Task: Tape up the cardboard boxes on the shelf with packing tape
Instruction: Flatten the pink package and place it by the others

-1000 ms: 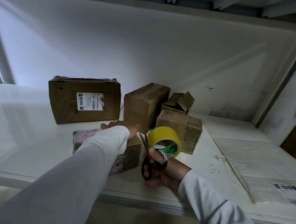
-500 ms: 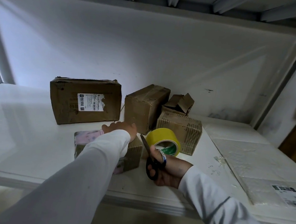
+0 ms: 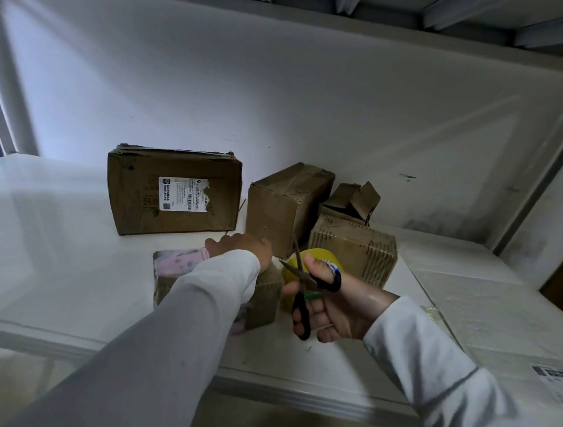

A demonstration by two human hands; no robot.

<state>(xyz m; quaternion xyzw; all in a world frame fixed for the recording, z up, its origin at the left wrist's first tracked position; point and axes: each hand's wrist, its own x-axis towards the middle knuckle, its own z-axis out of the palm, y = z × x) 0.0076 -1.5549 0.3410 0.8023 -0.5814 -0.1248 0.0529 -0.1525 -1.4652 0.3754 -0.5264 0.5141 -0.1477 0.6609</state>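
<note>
Your left hand [image 3: 240,248] lies on the top of the small box [image 3: 266,298] at the front of the shelf [image 3: 45,259], with the fingers flat and pointing to the back; it presses on the box and does not grip it. Your right hand [image 3: 336,308] holds the black-handled scissors [image 3: 304,284], thumb in one loop and fingers curled around the other, and the blades stand open, pointing up and to the left, just beside the box's right edge. The yellow roll of tape [image 3: 317,256] stands directly behind this hand, mostly hidden by it. The small box has a pink patterned wrap [image 3: 179,262] on its left part. Behind it stand four more cardboard boxes: a large box with a white label [image 3: 172,192] on the left, a tall box [image 3: 285,200] in the middle, a ribbed box [image 3: 356,248] on the right, and an open-flapped box [image 3: 352,199] behind that one. A flat white parcel [image 3: 503,324] lies on the right side of the shelf.
</note>
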